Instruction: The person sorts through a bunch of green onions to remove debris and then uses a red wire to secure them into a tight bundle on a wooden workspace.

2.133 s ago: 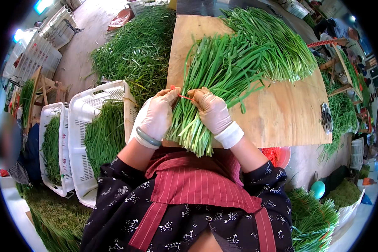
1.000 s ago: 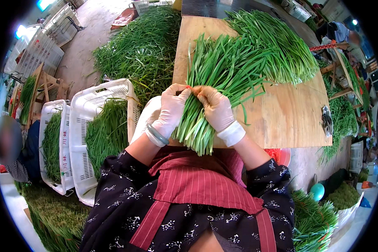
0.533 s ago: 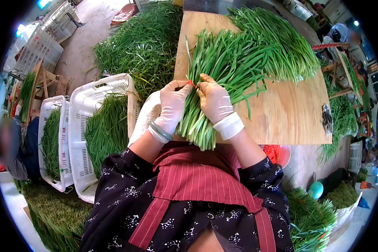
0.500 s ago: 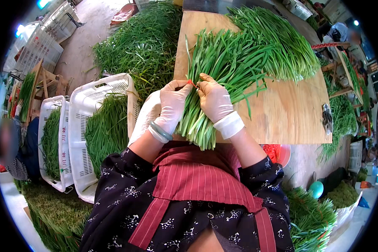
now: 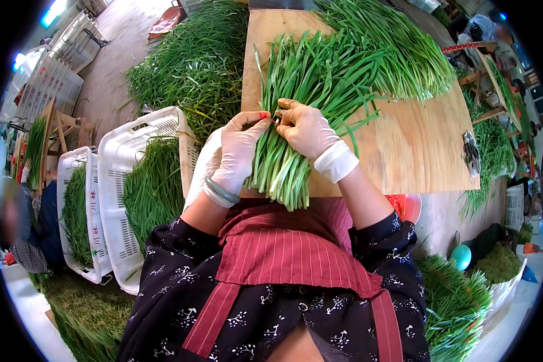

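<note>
A thick bundle of garlic chives (image 5: 314,75) lies on the wooden board (image 5: 416,148), pale stalk ends toward me and green leaves fanning away. Across its stalks runs a thin red tie (image 5: 273,121). My left hand (image 5: 240,142), in a white glove, is closed in a pinch on the tie at the bundle's left side. The gloved right hand (image 5: 312,134), stained yellowish at the fingers, rests over the stalks with thumb and fingertips pinched on the tie's other end. A larger loose pile of chives (image 5: 398,54) lies at the board's far right.
White plastic crates (image 5: 117,163) with chives stand at my left. Beyond them a big heap of greens (image 5: 193,66) covers the floor. A tub with red ties (image 5: 410,207) sits under the board's right side. Dark clips or tools (image 5: 471,154) hang at its right edge.
Both hands have drawn slightly apart, the left hand moving a little left and the right hand a little right. The red tie is stretched between them. The view has shifted slightly.
</note>
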The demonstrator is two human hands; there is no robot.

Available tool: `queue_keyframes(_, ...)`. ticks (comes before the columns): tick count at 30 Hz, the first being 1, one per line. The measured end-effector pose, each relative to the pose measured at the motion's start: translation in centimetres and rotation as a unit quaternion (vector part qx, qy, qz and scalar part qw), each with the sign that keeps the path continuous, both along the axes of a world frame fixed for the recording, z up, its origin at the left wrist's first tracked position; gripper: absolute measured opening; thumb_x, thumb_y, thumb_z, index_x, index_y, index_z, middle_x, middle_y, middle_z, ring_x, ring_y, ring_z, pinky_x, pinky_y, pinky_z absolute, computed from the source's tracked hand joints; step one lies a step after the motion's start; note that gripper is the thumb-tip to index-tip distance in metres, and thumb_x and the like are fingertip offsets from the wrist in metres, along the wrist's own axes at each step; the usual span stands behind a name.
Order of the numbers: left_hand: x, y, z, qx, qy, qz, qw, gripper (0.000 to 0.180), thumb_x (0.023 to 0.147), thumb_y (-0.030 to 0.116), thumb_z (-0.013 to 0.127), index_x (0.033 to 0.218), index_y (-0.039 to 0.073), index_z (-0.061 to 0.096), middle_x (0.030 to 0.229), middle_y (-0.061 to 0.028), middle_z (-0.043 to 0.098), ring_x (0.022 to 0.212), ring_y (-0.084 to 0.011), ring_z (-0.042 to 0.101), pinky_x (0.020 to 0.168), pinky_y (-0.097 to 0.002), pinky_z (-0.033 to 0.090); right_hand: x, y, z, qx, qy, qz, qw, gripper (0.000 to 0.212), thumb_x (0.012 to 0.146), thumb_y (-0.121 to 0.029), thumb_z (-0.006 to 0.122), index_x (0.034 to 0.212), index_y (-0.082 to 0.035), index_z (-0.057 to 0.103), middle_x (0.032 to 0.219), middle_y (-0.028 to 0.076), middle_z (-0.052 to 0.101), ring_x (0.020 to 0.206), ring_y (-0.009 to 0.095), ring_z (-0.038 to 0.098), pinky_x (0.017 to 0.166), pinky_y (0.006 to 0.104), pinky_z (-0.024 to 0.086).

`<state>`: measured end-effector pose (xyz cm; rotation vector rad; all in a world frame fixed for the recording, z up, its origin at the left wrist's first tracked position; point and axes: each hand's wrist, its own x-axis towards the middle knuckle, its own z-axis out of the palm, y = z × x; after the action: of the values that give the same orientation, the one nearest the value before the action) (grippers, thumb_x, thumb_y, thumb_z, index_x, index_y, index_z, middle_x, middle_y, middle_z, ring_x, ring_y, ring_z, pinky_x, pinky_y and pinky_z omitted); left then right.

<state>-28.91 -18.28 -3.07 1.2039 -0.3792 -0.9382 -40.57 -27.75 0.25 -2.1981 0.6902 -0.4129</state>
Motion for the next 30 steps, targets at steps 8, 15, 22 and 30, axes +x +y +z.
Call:
queue_keyframes(8,0.5,0.3,-0.4,-0.018,-0.024,-0.036,0.999,0.013,0.084,0.004,0.061,0.097,0.002,0.064,0.088,-0.004,0.065,0.077,-0.0094,0.058,0.073,-0.0223,0.048,0.1,-0.3,0.6,0.019,0.018,0.011,1.0,0.011,0.073,-0.005,0.061,0.075,0.006,0.063,0.114,0.025,0.057,0.117,0.031,0.05,0.09,0.0333,0.045)
queue_keyframes(15,0.6,0.6,-0.4,-0.028,-0.016,-0.052,0.998,0.016,0.085,0.003,0.06,0.1,0.002,0.064,0.091,-0.0041,0.065,0.081,-0.0091,0.058,0.075,-0.0221,0.047,0.4,-0.5,0.6,-0.006,0.04,0.02,0.999,0.012,0.072,-0.008,0.061,0.074,0.003,0.065,0.105,0.023,0.06,0.113,0.031,0.052,0.089,0.0343,0.046)
queue_keyframes(22,0.5,0.6,0.0,-0.027,-0.031,-0.062,0.997,0.021,0.085,0.001,0.06,0.106,0.002,0.063,0.098,-0.0046,0.064,0.088,-0.0099,0.058,0.081,-0.0226,0.047,0.6,-0.4,0.5,-0.052,0.023,0.003,0.998,0.015,0.07,-0.011,0.055,0.069,-0.001,0.066,0.089,0.018,0.065,0.103,0.03,0.057,0.088,0.0362,0.046)
queue_keyframes(30,0.7,1.0,0.3,-0.024,-0.097,-0.093,0.991,0.026,0.085,0.001,0.058,0.111,0.002,0.061,0.102,-0.0054,0.064,0.094,-0.0096,0.057,0.087,-0.0225,0.044,0.8,-0.6,1.1,-0.02,0.071,0.008,0.997,0.014,0.07,-0.01,0.057,0.072,0.0,0.066,0.102,0.02,0.061,0.1,0.029,0.059,0.086,0.0352,0.047)
